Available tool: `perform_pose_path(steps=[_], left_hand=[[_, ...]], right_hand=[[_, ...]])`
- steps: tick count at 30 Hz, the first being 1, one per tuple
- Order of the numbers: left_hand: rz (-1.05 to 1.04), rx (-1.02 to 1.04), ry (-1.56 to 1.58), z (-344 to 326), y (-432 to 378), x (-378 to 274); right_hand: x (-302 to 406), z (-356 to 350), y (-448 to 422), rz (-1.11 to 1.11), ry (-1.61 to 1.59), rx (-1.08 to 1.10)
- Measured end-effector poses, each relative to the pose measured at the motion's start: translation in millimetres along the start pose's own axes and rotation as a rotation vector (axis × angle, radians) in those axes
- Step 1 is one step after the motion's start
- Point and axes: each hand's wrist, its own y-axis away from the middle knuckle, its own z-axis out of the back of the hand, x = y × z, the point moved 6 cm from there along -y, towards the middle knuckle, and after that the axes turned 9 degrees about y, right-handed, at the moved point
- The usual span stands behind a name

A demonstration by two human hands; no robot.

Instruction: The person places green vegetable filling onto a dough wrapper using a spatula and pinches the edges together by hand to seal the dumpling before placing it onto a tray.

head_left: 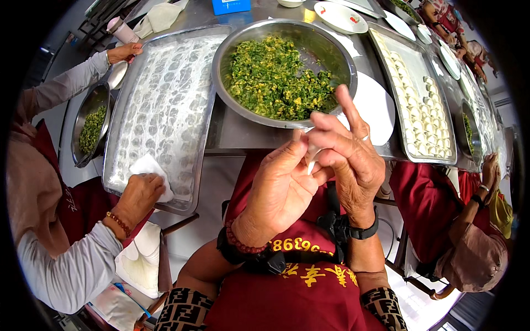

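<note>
Both of my hands are raised in front of my apron, at the near rim of a steel bowl. Between their fingertips is a small piece of white dough [312,158], probably a dumpling, mostly covered by the fingers. My left hand [275,190] has its palm turned up, with thumb and fingers at the dough. From the right, my right hand [352,161] pinches it, its index finger pointing up and a ring on one finger. Chopped green and yellow filling [277,78] lies in the large steel bowl [285,122], heaped towards the left.
On the left, a co-worker's hand [143,190] presses a white cloth [151,169] on a floured metal tray [203,136]. A tray [453,155] with rows of folded dumplings [426,124] stands at right, beside a white plate [374,107]. Another person [472,256] sits at right.
</note>
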Motion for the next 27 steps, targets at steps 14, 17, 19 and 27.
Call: perform_pose_path(steps=[14,17,19,27], left_hand=[[0.024,0.004,0.091,-16,-4,4],[0.02,0.043,0.122,-15,-4,4],[0.04,0.191,0.23,-11,-5,5],[-0.072,0.047,-0.021,-19,-1,-1]], right_hand=[[3,3,-4,-0.095,-0.047,-0.061],[1,3,-1,-0.044,-0.031,-0.065],[-4,2,2,0.032,0.012,-0.043],[1,4,1,-0.05,-0.213,-0.063]])
